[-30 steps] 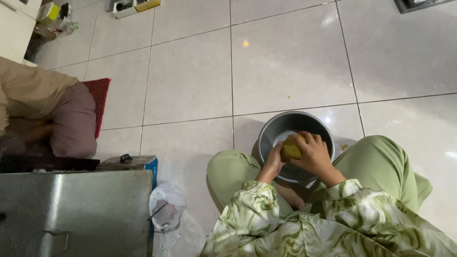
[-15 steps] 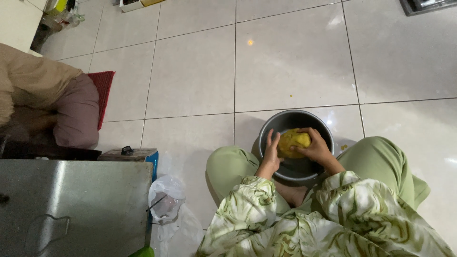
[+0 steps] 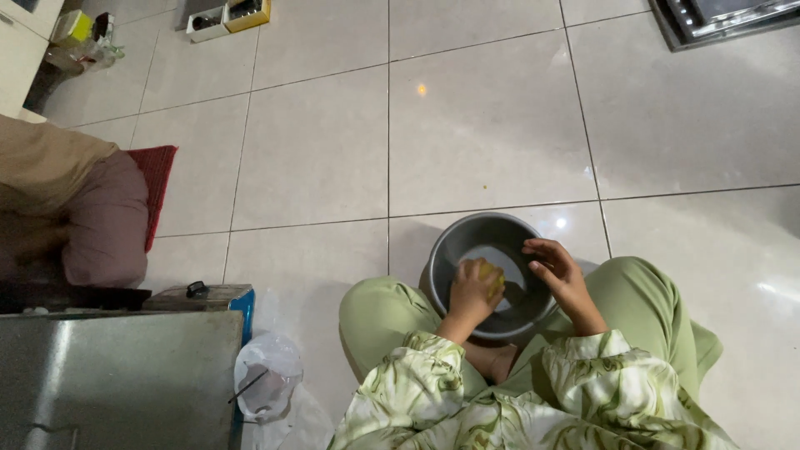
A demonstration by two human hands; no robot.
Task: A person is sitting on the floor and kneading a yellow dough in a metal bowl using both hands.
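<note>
I sit cross-legged on a tiled floor with a round metal bowl [image 3: 467, 242] between my knees. My left hand [image 3: 472, 292] is closed over a yellow lump of dough [image 3: 495, 279] inside the bowl, pressing it down. My right hand [image 3: 557, 268] hovers over the bowl's right side with fingers curled and apart, holding nothing. My sleeves are green with a pale leaf pattern.
A steel box or counter top [image 3: 117, 375] is at lower left, with a white plastic bag [image 3: 267, 383] beside it. Another person [image 3: 75, 208] in brown and mauve sits at left by a red mat [image 3: 158, 179]. Small containers [image 3: 227, 17] stand at top left.
Both hands held the yellow lump up over the bowl before. Now only my left hand grips it, lower in the bowl, and my right hand has come off it.
</note>
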